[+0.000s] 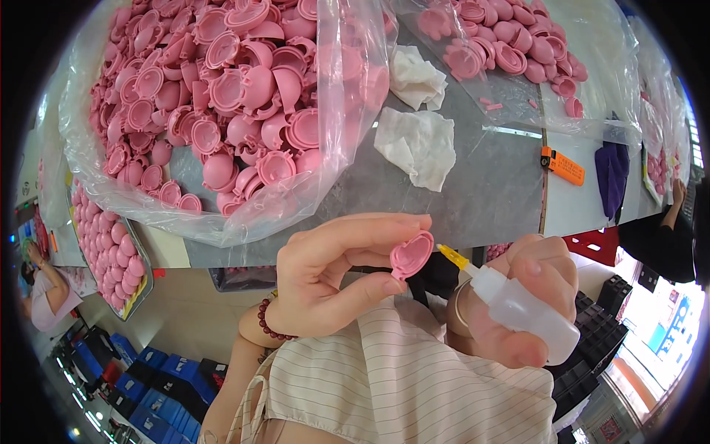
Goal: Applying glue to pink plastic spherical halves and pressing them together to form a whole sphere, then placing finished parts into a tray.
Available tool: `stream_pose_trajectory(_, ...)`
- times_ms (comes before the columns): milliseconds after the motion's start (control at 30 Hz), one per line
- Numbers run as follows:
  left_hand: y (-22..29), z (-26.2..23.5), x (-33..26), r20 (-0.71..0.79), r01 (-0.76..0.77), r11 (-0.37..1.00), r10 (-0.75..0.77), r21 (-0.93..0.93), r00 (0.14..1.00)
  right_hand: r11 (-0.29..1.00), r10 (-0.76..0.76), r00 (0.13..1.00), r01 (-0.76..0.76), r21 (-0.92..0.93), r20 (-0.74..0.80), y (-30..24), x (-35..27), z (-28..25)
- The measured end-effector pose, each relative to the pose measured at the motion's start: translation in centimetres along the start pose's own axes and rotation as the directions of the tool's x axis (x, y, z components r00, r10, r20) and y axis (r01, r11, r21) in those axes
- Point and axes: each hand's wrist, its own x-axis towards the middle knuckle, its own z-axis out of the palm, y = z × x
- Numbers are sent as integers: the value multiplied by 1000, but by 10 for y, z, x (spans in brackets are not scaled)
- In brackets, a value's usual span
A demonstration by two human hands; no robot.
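A grey worktable (488, 174) bears heaped pink half-shells (257, 86); blue crates (181, 368) stand beyond. The left hand (318, 274) pinches a pink shell (412, 255); the right hand (543, 280) grips a tilted squeeze bottle (529, 311).

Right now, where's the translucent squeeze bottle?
Head view, right of centre: it's in the grip of the right hand, bottle slanted, its yellow nozzle just right of the pink cup in the left hand.

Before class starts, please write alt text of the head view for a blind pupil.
A person's left hand holds a small pink shell, and the right hand a squeeze bottle, its yellow tip close to the shell; beyond, a plastic bag of pink parts lies on a grey table.
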Motion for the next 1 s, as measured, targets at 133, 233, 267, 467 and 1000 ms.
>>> stream_pose_trajectory(133, -1, 0, -1, -39, -53, 992, 49, -112, 998, 999, 47, 994, -49, 23, 95, -3, 1, -9)
stream_pose_trajectory(233, -3, -2, -1, -21, -85, 994, 84, -72, 996, 1000, 25, 998, -25, 12, 52, -6, -3, -6)
stream_pose_trajectory(267, -4, -1, -2, -23, -84, 994, 82, -70, 996, 998, 46, 996, -49, 44, 74, -7, -4, -6)
stream_pose_trajectory(467, -8, -1, -2, -74, -76, 995, 70, -69, 995, 984, 78, 986, -101, 149, 148, -7, -4, -3)
stream_pose_trajectory(1000, -1, -4, -2, -2, 62, 944, -66, -324, 998, 702, 317, 881, -467, -538, -352, 92, 28, -101)
